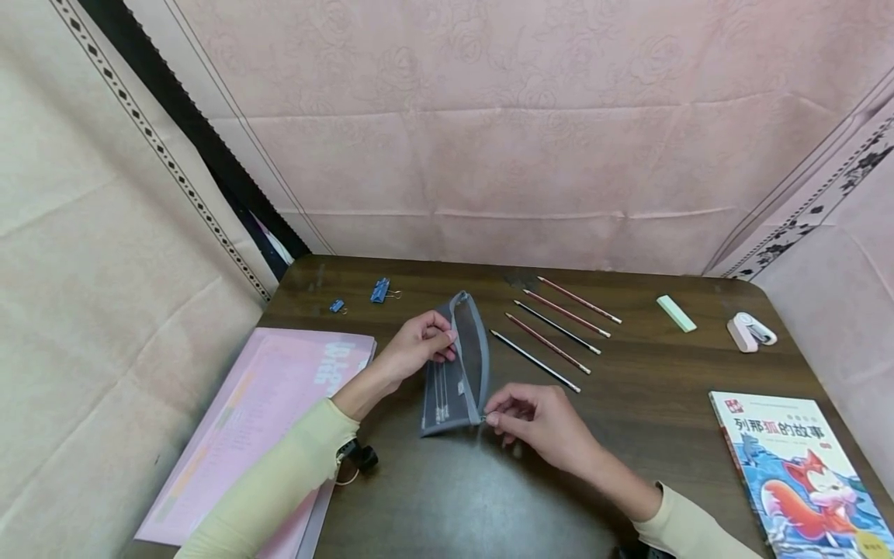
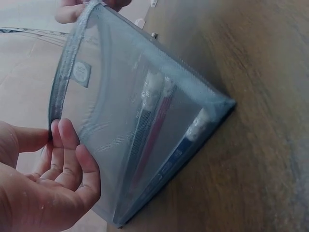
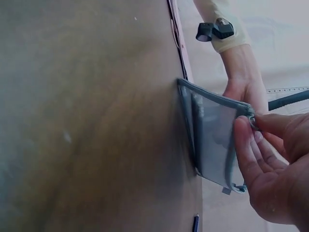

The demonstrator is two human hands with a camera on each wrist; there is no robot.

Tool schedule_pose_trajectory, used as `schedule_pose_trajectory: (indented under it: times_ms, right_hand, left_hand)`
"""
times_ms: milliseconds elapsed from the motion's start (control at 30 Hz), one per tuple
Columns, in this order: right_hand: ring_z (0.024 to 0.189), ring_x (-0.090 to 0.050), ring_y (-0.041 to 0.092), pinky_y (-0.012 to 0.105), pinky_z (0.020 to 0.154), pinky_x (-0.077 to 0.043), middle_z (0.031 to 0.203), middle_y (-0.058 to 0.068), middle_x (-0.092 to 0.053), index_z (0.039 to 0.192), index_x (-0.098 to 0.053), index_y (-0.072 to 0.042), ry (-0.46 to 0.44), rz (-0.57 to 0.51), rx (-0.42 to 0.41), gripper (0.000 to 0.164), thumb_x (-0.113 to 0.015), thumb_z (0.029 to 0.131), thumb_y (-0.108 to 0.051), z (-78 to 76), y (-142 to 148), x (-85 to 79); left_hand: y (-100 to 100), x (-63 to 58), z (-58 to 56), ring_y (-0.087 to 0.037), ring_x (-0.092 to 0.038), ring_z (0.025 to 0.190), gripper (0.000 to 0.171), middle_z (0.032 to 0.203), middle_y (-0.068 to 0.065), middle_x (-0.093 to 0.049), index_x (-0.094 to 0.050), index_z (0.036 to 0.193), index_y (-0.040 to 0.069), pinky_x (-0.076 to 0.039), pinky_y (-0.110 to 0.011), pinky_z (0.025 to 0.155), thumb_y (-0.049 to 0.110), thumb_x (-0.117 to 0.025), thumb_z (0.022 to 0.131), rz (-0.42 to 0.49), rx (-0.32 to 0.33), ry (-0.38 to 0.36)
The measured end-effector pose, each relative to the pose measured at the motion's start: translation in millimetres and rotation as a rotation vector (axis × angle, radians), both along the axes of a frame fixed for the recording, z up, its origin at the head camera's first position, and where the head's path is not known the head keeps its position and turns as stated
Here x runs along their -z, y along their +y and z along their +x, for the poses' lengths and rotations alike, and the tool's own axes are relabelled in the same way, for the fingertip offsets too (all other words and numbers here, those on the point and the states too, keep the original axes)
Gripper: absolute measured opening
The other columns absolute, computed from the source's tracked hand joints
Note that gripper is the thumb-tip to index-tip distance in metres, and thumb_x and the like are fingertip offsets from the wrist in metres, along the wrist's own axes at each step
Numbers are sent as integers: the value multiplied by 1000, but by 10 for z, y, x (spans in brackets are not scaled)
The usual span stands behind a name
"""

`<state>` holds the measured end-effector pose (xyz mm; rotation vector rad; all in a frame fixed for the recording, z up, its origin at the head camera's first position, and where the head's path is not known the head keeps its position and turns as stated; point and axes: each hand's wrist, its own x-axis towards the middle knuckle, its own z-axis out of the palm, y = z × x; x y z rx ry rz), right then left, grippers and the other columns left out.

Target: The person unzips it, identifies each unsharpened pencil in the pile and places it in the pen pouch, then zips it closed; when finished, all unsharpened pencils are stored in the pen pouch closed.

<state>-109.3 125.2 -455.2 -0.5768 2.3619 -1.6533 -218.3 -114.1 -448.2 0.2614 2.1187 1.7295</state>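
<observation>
A grey mesh zip pencil case (image 1: 447, 396) stands on the table with its zipped mouth gaping open. My left hand (image 1: 421, 341) pinches the left rim of that mouth between thumb and fingers. At the near end of the zipper, my right hand (image 1: 538, 423) pinches the corner by the zipper pull (image 3: 253, 122). Through the mesh, several pencils (image 2: 159, 116) with white ends show inside the case, as the left wrist view shows. To its right several more pencils (image 1: 559, 334) lie side by side on the table, some reddish, some dark.
Two blue binder clips (image 1: 379, 290) lie at the back left. A pink folder (image 1: 279, 419) is under my left forearm. On the right are a pale green eraser-like bar (image 1: 676, 314), a white stapler (image 1: 750, 332) and a picture book (image 1: 803, 473). Curtains surround the table (image 1: 447, 512).
</observation>
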Motion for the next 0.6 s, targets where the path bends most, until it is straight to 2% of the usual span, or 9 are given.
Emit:
schedule_pose_trajectory:
  times_ms: [167,233,367,600]
  right_hand:
    - [64,-68,22,32,57,-58,76,4,-70,90,-72,-16,47,21,18,3,-71,86,-16,-48,-5,-40]
    - [67,-68,15,30,60,-58,78,-2,-70,89,-72,-20,70,28,19,4,-72,86,-20,-83,18,17]
    - [73,-67,8,26,64,-58,84,-9,-71,90,-72,-25,105,40,4,4,-73,85,-25,-92,30,29]
    - [72,-68,9,26,63,-58,84,-10,-71,90,-72,-24,125,19,-26,5,-71,86,-26,-103,26,25]
  left_hand:
    - [-27,9,16,-21,-69,85,19,93,-10,-68,-54,106,9,-56,-45,84,24,-58,96,-10,-10,0]
    - [-37,2,21,-21,-69,86,18,93,-10,-68,-54,106,9,-56,-45,84,25,-58,97,-15,-15,1]
    - [-58,-11,37,-21,-68,86,19,95,-9,-68,-55,107,11,-56,-43,83,26,-58,97,-29,-22,5]
    - [-85,-43,67,-22,-68,87,19,95,-9,-69,-56,107,11,-56,-40,82,27,-58,96,-44,-40,-7]
